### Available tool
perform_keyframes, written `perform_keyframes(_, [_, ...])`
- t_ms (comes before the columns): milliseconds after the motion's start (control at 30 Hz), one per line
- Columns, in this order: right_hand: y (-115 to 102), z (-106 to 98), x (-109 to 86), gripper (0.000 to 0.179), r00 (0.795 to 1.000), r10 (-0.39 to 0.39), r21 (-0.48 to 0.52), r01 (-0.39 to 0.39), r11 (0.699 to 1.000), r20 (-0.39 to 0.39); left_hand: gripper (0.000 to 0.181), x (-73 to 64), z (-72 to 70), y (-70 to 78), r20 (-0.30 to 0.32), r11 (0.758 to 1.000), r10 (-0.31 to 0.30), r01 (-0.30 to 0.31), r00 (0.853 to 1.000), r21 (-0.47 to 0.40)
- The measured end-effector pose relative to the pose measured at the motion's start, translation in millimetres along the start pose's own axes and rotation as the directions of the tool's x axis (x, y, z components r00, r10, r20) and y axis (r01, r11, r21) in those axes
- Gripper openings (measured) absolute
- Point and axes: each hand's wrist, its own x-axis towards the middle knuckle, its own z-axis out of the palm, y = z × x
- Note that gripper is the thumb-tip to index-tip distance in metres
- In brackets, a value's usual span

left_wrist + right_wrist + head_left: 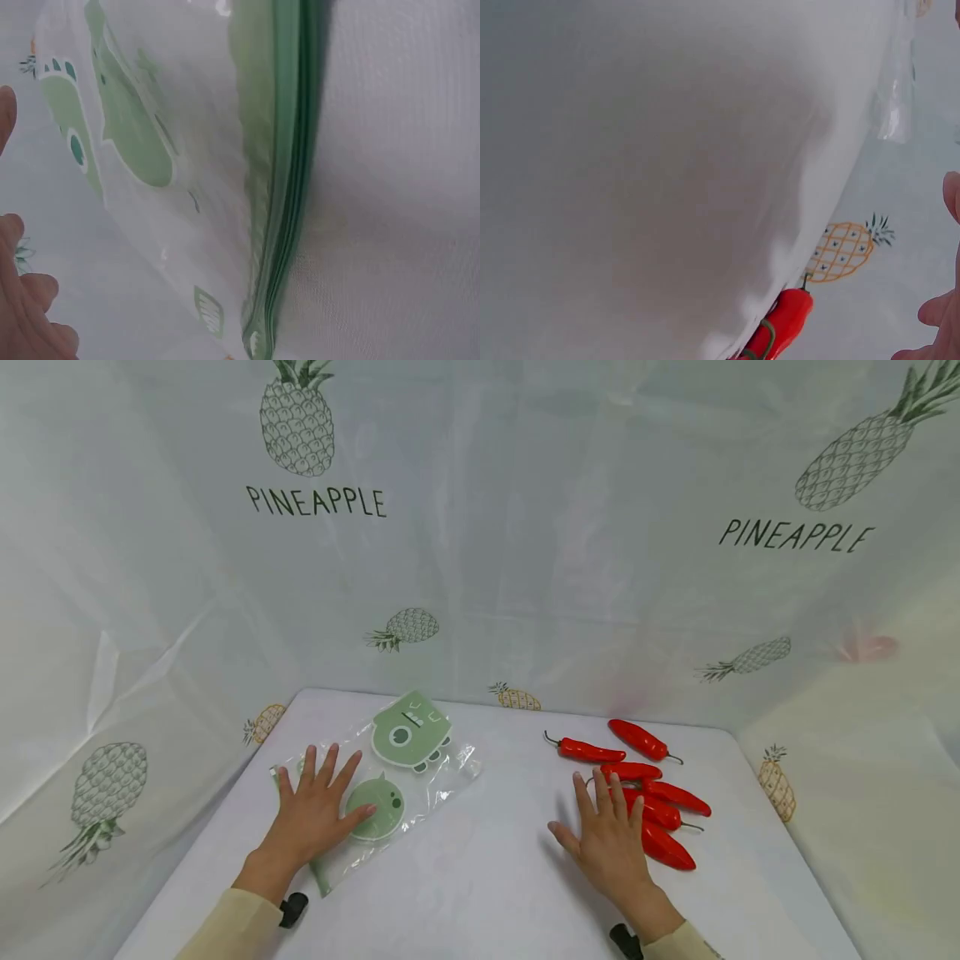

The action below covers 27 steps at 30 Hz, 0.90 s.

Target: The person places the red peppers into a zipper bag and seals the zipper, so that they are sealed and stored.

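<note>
My left hand (pixel 313 814), fingers spread, is over a clear zip bag (pixel 438 789) printed with green cartoon animals. The thumb overlaps the round green print in the head view. In the left wrist view the bag's green zip edge (pixel 289 150) runs down the middle, with the fingers (pixel 30 315) at the left side. My right hand (pixel 607 847) is spread beside a group of red chili peppers (pixel 667 847), and its fingers overlap some of them in the head view. One red pepper (pixel 784 322) shows at the bottom of the right wrist view. Neither hand grips anything.
A white table (pixel 480 877) carries the bag on the left and several peppers on the right. Behind and at the sides hangs a whitish sheet (pixel 525 527) with pineapple prints. Two peppers, one of them a plump pepper (pixel 637 739), lie toward the back edge.
</note>
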Motion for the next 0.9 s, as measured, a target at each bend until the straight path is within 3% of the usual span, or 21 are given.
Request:
perform_keyframes(467, [-41,7,12.3,0.093,0.996,-0.082,0.051,0.081,0.995,0.031,0.089,2.3,2.1,-20.4,0.036,1.0,-0.023,0.024,0.999,-0.015])
perform_keyframes(733, [-77,14,20.9,0.085,0.979,-0.185,0.107,0.176,0.979,0.087,0.085,-0.9,10.1,-41.4,0.129,0.997,-0.07,0.074,0.989,-0.021])
perform_keyframes(900, [-95,19,23.4,0.083,0.959,-0.256,0.128,0.241,0.962,0.119,0.083,-7.6,13.7,-40.8,0.196,0.997,-0.065,0.073,0.978,-0.034])
